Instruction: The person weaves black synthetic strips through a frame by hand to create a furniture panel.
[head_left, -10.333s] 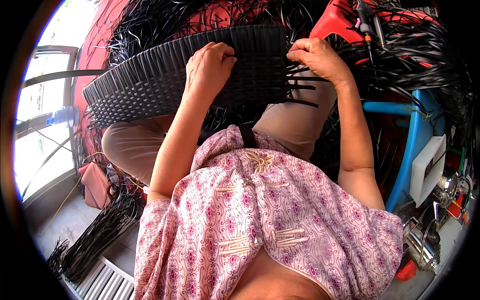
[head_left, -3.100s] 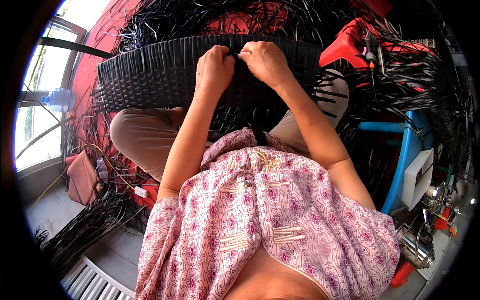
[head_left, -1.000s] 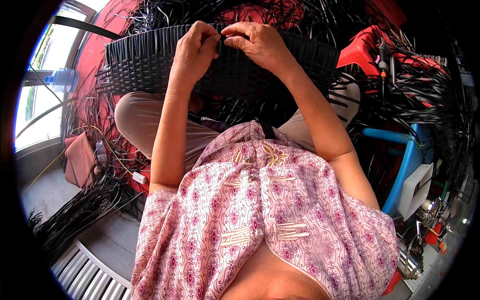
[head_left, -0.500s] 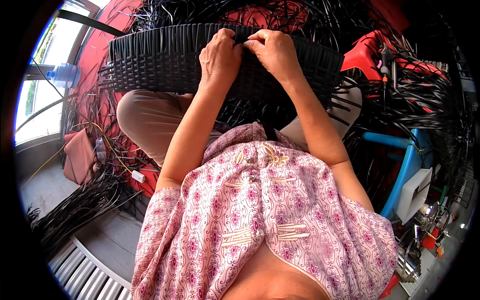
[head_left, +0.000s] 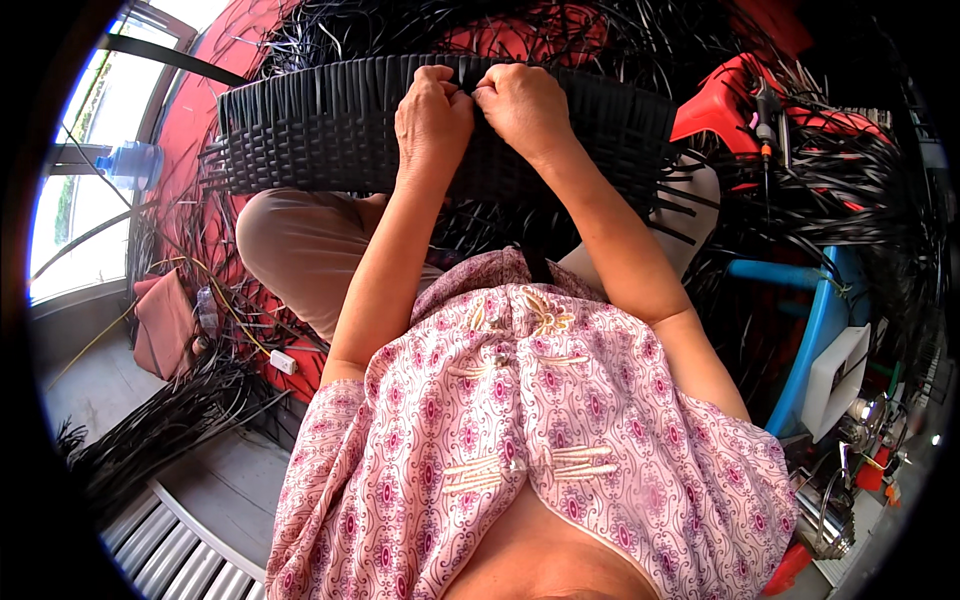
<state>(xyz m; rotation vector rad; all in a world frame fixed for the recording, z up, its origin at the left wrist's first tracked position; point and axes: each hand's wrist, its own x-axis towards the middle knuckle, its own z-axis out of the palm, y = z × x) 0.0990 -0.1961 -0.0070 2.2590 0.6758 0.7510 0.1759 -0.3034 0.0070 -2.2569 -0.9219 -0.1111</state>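
Observation:
A long black woven panel (head_left: 310,130) of flat plastic strips lies across my crossed legs. Upright strips wrap its far rim, and loose strip ends (head_left: 675,210) poke out at its right side. At the middle of that rim, my left hand (head_left: 432,122) is closed with its fingers curled over the edge. My right hand (head_left: 524,112) is closed beside it, thumb and forefinger pinched together at the weave. The fingertips face each other with a small gap between them. Whatever single strip they pinch is mostly hidden by the fingers.
Heaps of loose black strips (head_left: 840,215) cover the red floor. Right of the panel are a red plastic stool (head_left: 715,112), a screwdriver-like tool (head_left: 766,135) and a blue frame (head_left: 822,335). On the left are a brown pouch (head_left: 165,325), a white plug socket (head_left: 283,361) and a blue water jug (head_left: 130,163).
My right hand has shifted slightly left, nearer my left hand, and turned knuckles up. The view has moved a little, and the panel's right end sits lower.

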